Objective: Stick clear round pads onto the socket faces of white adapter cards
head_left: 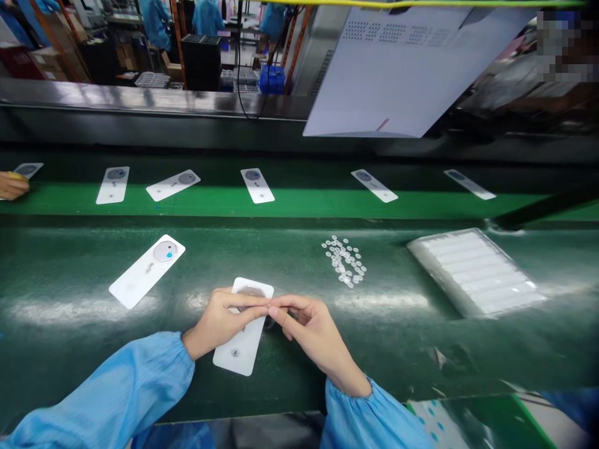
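A white rectangular panel with rounded corners and a round grey disc near its top (238, 352) lies on the green bench in front of me. Over its upper half is my left hand (229, 315), thumb and forefinger pinched. My right hand (306, 324) meets it from the right, its fingertips pinched against the left ones at the panel's right edge. Whatever is between the fingertips is too small to make out. Up and to the left rests a second white panel (140, 277), its disc carrying a blue spot. Small clear round pieces (346, 262) are scattered beyond my right hand.
A clear-wrapped pack of white rows (477, 271) lies at right. Behind the bench, several similar panels (257, 186) lie on a green belt (313, 202). Another person's hand (12, 186) touches one at far left. A white board (402, 75) hangs above; a dark bar (547, 209) juts in at right.
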`<state>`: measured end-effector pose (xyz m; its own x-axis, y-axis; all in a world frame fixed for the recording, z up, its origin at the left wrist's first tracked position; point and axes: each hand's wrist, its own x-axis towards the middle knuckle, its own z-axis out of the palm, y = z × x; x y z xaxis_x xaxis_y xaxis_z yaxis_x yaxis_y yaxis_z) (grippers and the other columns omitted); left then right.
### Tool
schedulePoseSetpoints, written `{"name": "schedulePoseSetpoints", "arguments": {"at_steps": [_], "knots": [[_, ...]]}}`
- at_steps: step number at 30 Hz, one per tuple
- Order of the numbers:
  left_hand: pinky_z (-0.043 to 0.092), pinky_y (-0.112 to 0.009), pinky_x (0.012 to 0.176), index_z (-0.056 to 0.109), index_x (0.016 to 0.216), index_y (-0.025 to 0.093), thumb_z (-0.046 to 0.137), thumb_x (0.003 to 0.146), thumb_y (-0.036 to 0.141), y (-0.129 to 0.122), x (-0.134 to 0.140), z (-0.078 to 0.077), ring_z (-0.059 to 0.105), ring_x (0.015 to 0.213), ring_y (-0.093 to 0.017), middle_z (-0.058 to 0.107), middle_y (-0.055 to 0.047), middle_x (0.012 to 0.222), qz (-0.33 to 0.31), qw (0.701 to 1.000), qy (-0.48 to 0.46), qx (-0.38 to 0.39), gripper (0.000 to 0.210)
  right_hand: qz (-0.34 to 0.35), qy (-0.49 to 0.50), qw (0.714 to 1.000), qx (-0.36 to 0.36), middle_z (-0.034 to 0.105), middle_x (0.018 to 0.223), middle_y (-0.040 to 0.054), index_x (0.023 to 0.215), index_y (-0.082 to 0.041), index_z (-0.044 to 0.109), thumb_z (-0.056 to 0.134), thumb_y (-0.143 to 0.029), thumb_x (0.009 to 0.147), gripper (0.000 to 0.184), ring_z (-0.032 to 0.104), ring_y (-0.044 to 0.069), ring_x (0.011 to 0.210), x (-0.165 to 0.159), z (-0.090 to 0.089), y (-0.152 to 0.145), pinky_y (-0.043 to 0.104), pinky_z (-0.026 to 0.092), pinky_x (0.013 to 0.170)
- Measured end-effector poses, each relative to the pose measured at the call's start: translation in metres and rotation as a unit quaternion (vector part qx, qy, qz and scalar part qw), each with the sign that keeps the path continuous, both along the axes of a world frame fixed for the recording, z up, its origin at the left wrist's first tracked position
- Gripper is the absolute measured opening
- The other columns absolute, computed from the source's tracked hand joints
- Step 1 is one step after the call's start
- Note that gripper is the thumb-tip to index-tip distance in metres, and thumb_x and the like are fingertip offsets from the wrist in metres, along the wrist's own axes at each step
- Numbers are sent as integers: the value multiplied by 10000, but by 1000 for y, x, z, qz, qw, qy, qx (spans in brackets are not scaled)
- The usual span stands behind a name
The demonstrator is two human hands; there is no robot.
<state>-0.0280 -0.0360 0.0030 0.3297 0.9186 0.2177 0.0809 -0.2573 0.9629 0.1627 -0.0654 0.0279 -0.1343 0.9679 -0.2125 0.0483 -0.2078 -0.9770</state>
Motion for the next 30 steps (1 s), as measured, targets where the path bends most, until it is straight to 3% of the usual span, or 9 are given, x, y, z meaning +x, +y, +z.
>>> {"name": "schedulePoseSetpoints", "arguments": {"at_steps": [4, 8, 14, 21, 27, 30], "knots": [[535, -250, 751, 830, 991, 252, 784, 842, 223, 0, 0, 2, 744, 833, -189, 812, -26, 942, -2, 1000, 18, -1, 158, 9, 10, 1000, -24, 622, 644, 12, 894, -137, 772, 780, -547, 793, 422, 442, 74, 472, 1, -1, 1, 222, 330, 454], [533, -239, 776, 831, 873, 216, 785, 829, 172, 1, 1, 6, 738, 821, -173, 806, -15, 872, 5, 1000, 0, -8, 77, 8, 5, 1000, -25, 596, 638, -1, 885, -142, 758, 765, -564, 805, 430, 436, 71, 468, 1, -4, 3, 217, 326, 448], [530, -227, 766, 813, 850, 192, 756, 848, 143, 1, 2, 10, 730, 810, -156, 794, -15, 855, -7, 999, -21, -29, 76, 7, 69, 997, -33, 559, 638, -10, 827, -150, 734, 732, -610, 820, 461, 434, 77, 480, -1, -10, 4, 219, 353, 438], [525, -227, 736, 831, 790, 230, 765, 828, 120, 1, 0, 4, 732, 763, -154, 799, -3, 793, 4, 1000, -3, -10, 134, 64, 47, 992, -94, 589, 646, -8, 810, -143, 719, 804, -635, 724, 507, 359, 49, 449, 2, 0, 6, 207, 275, 403], [538, -249, 727, 837, 912, 251, 844, 770, 193, -1, 0, 0, 746, 793, -184, 813, -18, 878, 9, 1000, 8, -1, 154, 39, 91, 990, -100, 402, 527, -70, 731, -157, 669, 805, -632, 734, 494, 290, 62, 476, -1, -2, 5, 211, 219, 428], [535, -250, 726, 838, 908, 251, 840, 783, 206, -2, 1, 1, 744, 780, -180, 812, -11, 867, 8, 1000, 12, 4, 133, 27, 85, 991, -100, 405, 528, -65, 725, -158, 668, 803, -641, 731, 501, 298, 69, 494, -3, -5, 4, 216, 211, 446]]}}
